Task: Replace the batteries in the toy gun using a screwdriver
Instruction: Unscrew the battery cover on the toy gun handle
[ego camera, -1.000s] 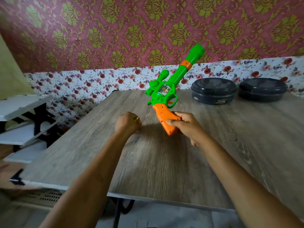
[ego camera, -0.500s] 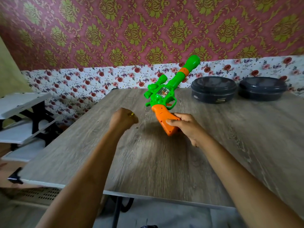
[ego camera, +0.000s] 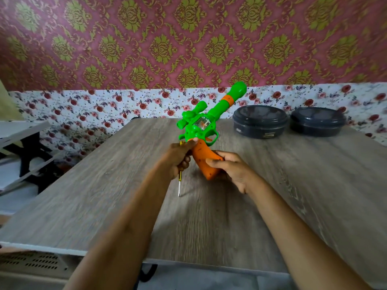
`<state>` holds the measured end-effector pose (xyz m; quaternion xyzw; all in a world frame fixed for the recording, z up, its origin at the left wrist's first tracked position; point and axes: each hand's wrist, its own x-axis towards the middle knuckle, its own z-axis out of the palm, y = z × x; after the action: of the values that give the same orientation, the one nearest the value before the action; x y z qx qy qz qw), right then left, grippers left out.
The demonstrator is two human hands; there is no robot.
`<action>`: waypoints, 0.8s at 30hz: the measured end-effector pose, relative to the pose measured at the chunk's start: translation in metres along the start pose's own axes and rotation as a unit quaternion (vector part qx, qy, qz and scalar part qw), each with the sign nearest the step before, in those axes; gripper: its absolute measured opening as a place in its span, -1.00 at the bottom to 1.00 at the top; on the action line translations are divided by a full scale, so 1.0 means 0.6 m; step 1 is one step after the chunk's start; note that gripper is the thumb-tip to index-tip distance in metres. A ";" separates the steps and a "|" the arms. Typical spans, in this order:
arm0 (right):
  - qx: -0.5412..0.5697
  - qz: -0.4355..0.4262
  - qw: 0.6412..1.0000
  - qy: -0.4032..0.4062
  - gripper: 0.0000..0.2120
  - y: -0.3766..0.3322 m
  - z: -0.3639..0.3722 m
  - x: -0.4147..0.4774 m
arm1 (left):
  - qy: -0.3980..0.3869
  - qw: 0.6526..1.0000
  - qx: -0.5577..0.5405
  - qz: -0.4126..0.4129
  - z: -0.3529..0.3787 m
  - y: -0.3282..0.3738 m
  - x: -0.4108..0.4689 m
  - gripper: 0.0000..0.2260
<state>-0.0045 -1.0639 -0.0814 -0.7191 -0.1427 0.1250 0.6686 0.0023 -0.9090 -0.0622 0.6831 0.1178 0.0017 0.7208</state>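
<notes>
The toy gun [ego camera: 201, 126] was held tilted over the tabletop [ego camera: 104, 185], barrel up and away, orange handle down. The right grip [ego camera: 230, 170] was curled round that handle. Left of the toy gun, the left grip [ego camera: 178, 158] clasped the screwdriver [ego camera: 179, 186], shaft pointing down, thumb touching the toy gun. Dark round containers [ego camera: 259, 121] sat behind it, to the right.

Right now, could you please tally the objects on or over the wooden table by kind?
Green and orange plastic toy gun: 1
Yellow-handled metal screwdriver: 1
Dark round lidded containers: 2
Total: 4
</notes>
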 end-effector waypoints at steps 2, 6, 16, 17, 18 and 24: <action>0.031 0.014 0.999 -0.008 -0.80 0.002 -0.002 0.003 | 0.003 0.999 -0.028 0.015 0.005 -0.008 0.005 -0.73; 0.101 0.070 0.992 -0.009 -0.85 0.001 -0.001 0.011 | 0.004 0.999 -0.050 0.012 0.003 -0.012 0.006 -0.73; 0.125 0.101 0.987 0.016 -0.97 0.006 -0.002 0.022 | -0.008 0.996 0.088 0.007 -0.006 -0.011 0.002 -0.73; 0.128 0.102 0.986 0.020 -0.97 0.007 -0.002 0.024 | -0.013 0.991 0.130 0.009 -0.009 -0.009 0.000 -0.71; 0.128 0.103 0.986 0.025 -0.96 0.008 -0.002 0.024 | -0.020 0.987 0.158 0.012 -0.012 -0.007 -0.004 -0.71; 0.101 0.100 0.988 0.056 -0.63 0.014 0.001 0.026 | -0.034 0.972 0.230 0.029 -0.025 -0.011 -0.009 -0.68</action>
<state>0.0097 -1.0579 -0.0899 -0.6647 -0.0187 0.1645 0.7286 -0.0067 -0.8956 -0.0684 0.8335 0.0701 -0.0277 0.5474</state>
